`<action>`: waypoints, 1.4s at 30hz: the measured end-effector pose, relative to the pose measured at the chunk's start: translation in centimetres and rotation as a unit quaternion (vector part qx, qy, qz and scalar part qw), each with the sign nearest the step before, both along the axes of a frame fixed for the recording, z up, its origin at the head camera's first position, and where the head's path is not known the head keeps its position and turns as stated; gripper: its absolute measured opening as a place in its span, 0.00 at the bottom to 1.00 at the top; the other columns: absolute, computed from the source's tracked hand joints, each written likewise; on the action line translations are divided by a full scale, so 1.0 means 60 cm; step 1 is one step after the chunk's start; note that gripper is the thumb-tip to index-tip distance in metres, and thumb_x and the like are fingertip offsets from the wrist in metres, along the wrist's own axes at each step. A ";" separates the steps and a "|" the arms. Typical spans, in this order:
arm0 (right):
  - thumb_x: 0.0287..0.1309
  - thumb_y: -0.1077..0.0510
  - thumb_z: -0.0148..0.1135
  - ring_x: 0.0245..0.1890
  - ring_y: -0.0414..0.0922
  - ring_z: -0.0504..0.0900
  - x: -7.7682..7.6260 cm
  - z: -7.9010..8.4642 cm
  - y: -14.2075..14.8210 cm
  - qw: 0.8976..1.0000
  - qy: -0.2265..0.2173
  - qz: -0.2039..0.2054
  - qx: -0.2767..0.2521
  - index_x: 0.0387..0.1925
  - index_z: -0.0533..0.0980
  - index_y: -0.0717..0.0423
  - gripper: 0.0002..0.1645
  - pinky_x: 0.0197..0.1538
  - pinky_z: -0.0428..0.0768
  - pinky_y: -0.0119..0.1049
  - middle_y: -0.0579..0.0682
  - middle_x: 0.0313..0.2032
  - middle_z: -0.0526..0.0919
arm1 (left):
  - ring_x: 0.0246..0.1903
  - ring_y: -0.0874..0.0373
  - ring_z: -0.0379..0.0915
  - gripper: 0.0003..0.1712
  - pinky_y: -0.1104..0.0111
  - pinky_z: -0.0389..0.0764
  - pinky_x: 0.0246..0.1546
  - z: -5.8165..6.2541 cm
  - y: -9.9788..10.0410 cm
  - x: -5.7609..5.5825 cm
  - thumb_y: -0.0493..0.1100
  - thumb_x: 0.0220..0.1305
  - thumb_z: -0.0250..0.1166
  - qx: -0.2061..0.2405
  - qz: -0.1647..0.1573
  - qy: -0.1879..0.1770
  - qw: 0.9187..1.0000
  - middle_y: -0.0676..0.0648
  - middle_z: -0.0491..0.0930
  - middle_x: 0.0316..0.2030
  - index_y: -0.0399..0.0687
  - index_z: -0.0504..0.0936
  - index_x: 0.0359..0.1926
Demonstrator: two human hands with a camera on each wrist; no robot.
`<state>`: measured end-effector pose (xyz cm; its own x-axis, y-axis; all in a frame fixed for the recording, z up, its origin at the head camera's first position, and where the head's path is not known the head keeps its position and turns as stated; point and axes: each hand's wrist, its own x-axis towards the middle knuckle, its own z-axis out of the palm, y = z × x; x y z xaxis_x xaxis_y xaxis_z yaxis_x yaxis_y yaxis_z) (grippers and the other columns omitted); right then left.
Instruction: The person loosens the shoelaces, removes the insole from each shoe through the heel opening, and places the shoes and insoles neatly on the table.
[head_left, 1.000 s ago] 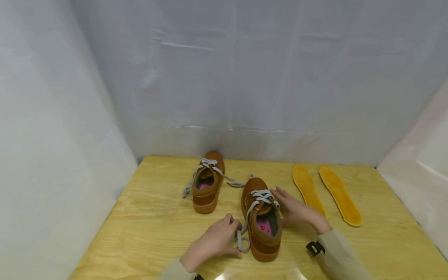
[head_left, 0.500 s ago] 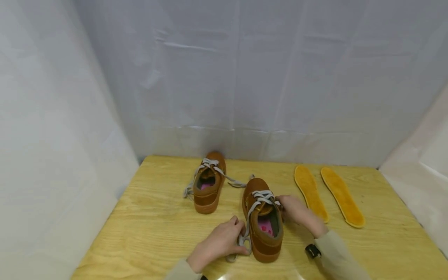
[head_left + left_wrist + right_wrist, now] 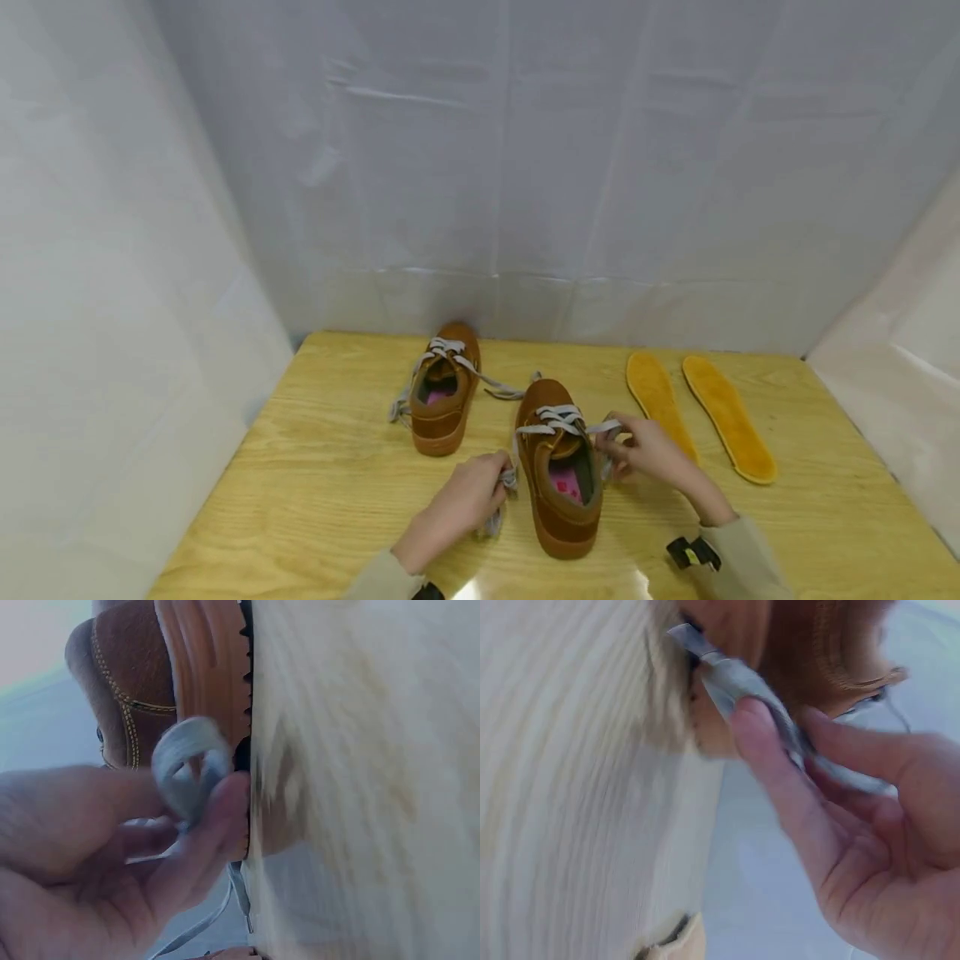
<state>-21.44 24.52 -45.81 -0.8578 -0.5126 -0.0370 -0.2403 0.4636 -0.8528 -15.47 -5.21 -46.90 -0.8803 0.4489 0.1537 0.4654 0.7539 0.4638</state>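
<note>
A brown shoe [image 3: 567, 521] stands on the table with its heel toward me and a pink patterned lining inside. To its left, my left hand [image 3: 461, 500] pinches one grey shoelace [image 3: 187, 754], whose loop shows at the fingertips in the left wrist view. On the other side my right hand [image 3: 647, 450] pinches the other lace end [image 3: 742, 682] between thumb and fingers, beside the sole. Both lace ends run out sideways from the crossed lacing [image 3: 558, 417]. Farther back and left is a second brown shoe [image 3: 438, 429] with loose laces.
Two yellow insoles [image 3: 731, 417] lie side by side at the right of the wooden table [image 3: 322, 500]. White sheeting [image 3: 525, 167] closes off the back and both sides. The second shoe's toe is close to the back sheet.
My left hand has gathered up the lace lying beside the shoe. My right hand has drawn the other lace end out to the right. The shoes stay in place.
</note>
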 end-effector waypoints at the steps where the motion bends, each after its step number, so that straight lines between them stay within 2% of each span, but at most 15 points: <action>1: 0.73 0.62 0.57 0.27 0.52 0.87 0.003 0.004 0.001 0.999 -0.014 -0.009 -0.028 0.47 0.74 0.65 0.08 0.31 0.88 0.47 0.60 0.39 0.85 | 0.27 0.60 0.76 0.09 0.70 0.77 0.26 0.003 0.000 -0.002 0.29 0.58 0.66 0.018 0.013 0.009 1.000 0.51 0.80 0.28 0.45 0.78 0.35; 4: 0.74 0.64 0.56 0.32 0.57 0.88 0.008 0.014 0.001 0.994 -0.044 -0.034 -0.092 0.50 0.71 0.70 0.11 0.37 0.87 0.53 0.66 0.41 0.85 | 0.24 0.59 0.76 0.07 0.70 0.75 0.22 0.014 0.002 -0.007 0.27 0.62 0.63 0.068 0.049 0.036 0.996 0.47 0.82 0.30 0.41 0.80 0.39; 8: 0.72 0.68 0.56 0.30 0.53 0.88 0.017 0.016 -0.009 0.988 -0.039 -0.092 -0.119 0.53 0.70 0.74 0.13 0.37 0.87 0.52 0.73 0.43 0.84 | 0.20 0.61 0.73 0.12 0.73 0.71 0.18 0.026 0.010 -0.014 0.27 0.67 0.60 0.110 0.093 0.030 0.989 0.41 0.85 0.34 0.34 0.82 0.49; 12: 0.69 0.70 0.58 0.29 0.48 0.89 0.033 0.008 -0.029 0.987 0.013 -0.151 -0.062 0.58 0.76 0.70 0.17 0.33 0.88 0.43 0.70 0.42 0.86 | 0.13 0.67 0.64 0.18 0.76 0.64 0.13 0.031 0.022 -0.023 0.28 0.67 0.60 0.131 0.125 0.017 0.983 0.42 0.83 0.27 0.30 0.81 0.57; 15: 0.69 0.70 0.58 0.32 0.49 0.89 0.048 0.004 -0.047 0.985 0.055 -0.162 0.012 0.58 0.79 0.70 0.18 0.33 0.88 0.37 0.65 0.40 0.87 | 0.11 0.68 0.54 0.20 0.77 0.57 0.11 0.027 0.034 -0.031 0.28 0.67 0.59 0.144 0.142 0.016 0.979 0.44 0.77 0.18 0.27 0.79 0.59; 17: 0.70 0.71 0.54 0.38 0.53 0.89 0.059 0.003 -0.056 0.986 0.057 -0.156 0.021 0.59 0.77 0.73 0.19 0.36 0.87 0.36 0.67 0.43 0.86 | 0.11 0.66 0.53 0.21 0.76 0.56 0.10 0.021 0.044 -0.034 0.28 0.66 0.59 0.144 0.151 0.022 0.978 0.43 0.76 0.17 0.26 0.79 0.59; 21: 0.77 0.64 0.48 0.47 0.57 0.86 0.080 0.004 -0.072 0.986 -0.012 -0.167 -0.024 0.55 0.76 0.78 0.19 0.42 0.88 0.41 0.69 0.46 0.84 | 0.13 0.57 0.68 0.21 0.66 0.69 0.13 0.013 0.065 -0.028 0.27 0.63 0.61 0.118 0.158 0.052 0.979 0.36 0.83 0.24 0.27 0.81 0.58; 23: 0.80 0.57 0.46 0.40 0.51 0.84 0.088 0.003 -0.077 0.983 -0.026 -0.182 -0.010 0.44 0.78 0.71 0.20 0.38 0.86 0.39 0.62 0.37 0.83 | 0.15 0.52 0.73 0.22 0.61 0.73 0.15 0.011 0.073 -0.022 0.27 0.63 0.62 0.102 0.155 0.062 0.981 0.35 0.84 0.26 0.27 0.81 0.58; 26: 0.79 0.51 0.49 0.30 0.45 0.75 0.096 0.000 -0.083 0.980 -0.011 -0.197 0.038 0.34 0.75 0.63 0.20 0.33 0.76 0.38 0.50 0.26 0.74 | 0.17 0.48 0.77 0.22 0.60 0.77 0.17 0.010 0.080 -0.011 0.27 0.62 0.63 0.079 0.144 0.085 0.983 0.35 0.84 0.27 0.27 0.80 0.58; 29: 0.78 0.51 0.51 0.40 0.51 0.82 0.101 -0.004 -0.086 0.981 0.007 -0.186 0.046 0.48 0.79 0.66 0.21 0.43 0.81 0.46 0.58 0.35 0.83 | 0.28 0.44 0.84 0.23 0.57 0.83 0.25 0.008 0.080 0.002 0.29 0.65 0.61 0.065 0.121 0.080 0.987 0.32 0.85 0.40 0.25 0.76 0.61; 32: 0.79 0.50 0.50 0.58 0.59 0.79 0.104 -0.011 -0.086 0.983 -0.006 -0.181 0.026 0.64 0.71 0.73 0.29 0.59 0.78 0.55 0.68 0.56 0.81 | 0.47 0.37 0.83 0.26 0.51 0.85 0.44 0.004 0.078 0.017 0.33 0.72 0.56 0.090 0.087 0.021 0.992 0.26 0.74 0.61 0.22 0.68 0.67; 33: 0.79 0.50 0.49 0.60 0.60 0.78 0.104 -0.012 -0.086 0.983 -0.012 -0.183 0.020 0.66 0.70 0.73 0.31 0.60 0.77 0.56 0.68 0.57 0.80 | 0.54 0.35 0.79 0.28 0.48 0.82 0.51 0.004 0.077 0.021 0.35 0.75 0.53 0.102 0.078 -0.003 0.992 0.25 0.69 0.66 0.22 0.65 0.69; 37: 0.78 0.52 0.50 0.56 0.54 0.79 0.107 -0.013 -0.089 0.979 -0.022 -0.202 0.013 0.63 0.72 0.73 0.27 0.57 0.78 0.51 0.65 0.55 0.82 | 0.71 0.35 0.59 0.39 0.45 0.67 0.68 0.002 0.073 0.032 0.53 0.82 0.46 0.155 0.056 -0.120 0.979 0.27 0.54 0.74 0.26 0.52 0.76; 40: 0.77 0.54 0.52 0.51 0.51 0.80 0.108 -0.010 -0.095 0.977 -0.010 -0.213 0.013 0.58 0.75 0.72 0.24 0.52 0.80 0.48 0.63 0.49 0.84 | 0.74 0.36 0.51 0.55 0.44 0.63 0.70 0.002 0.070 0.036 0.70 0.75 0.47 0.153 0.046 -0.179 0.971 0.30 0.45 0.77 0.31 0.42 0.79; 42: 0.77 0.55 0.52 0.46 0.49 0.80 0.109 -0.009 -0.099 0.976 -0.008 -0.218 0.006 0.55 0.76 0.73 0.23 0.49 0.80 0.44 0.61 0.46 0.84 | 0.75 0.35 0.50 0.63 0.44 0.64 0.70 0.002 0.068 0.038 0.76 0.68 0.50 0.141 0.039 -0.193 0.970 0.30 0.41 0.78 0.33 0.38 0.80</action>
